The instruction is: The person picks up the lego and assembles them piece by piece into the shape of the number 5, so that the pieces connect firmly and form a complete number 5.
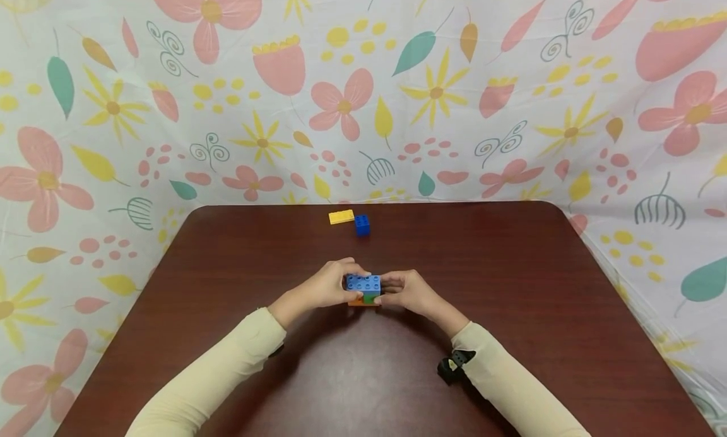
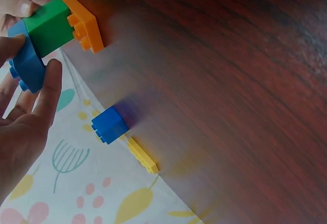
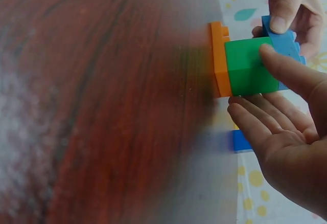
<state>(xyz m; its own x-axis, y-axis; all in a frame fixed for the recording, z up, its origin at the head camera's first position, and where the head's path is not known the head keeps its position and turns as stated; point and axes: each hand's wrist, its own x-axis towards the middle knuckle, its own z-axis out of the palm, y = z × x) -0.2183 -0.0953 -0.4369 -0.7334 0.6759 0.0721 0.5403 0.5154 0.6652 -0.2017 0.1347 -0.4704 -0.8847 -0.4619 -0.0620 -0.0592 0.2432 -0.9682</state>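
A small stack of toy building bricks stands on the table between both hands. On top is a light blue brick (image 1: pixel 363 283), below it a green brick (image 3: pixel 249 70), and an orange plate-like brick (image 3: pixel 219 65) forms the base. My left hand (image 1: pixel 320 287) pinches the light blue brick, thumb at the front and fingers behind. From the other side my right hand (image 1: pixel 417 293) holds the green brick, its thumb on the front face near the seam with the blue one. The right fingers reach behind the stack, their tips partly hidden.
Beyond the hands, a dark blue brick (image 1: pixel 362 226) stands close to a flat yellow brick (image 1: pixel 341 217), near the far edge of the brown table (image 1: pixel 483 254). A flower-printed cloth (image 1: pixel 341 140) hangs behind the table.
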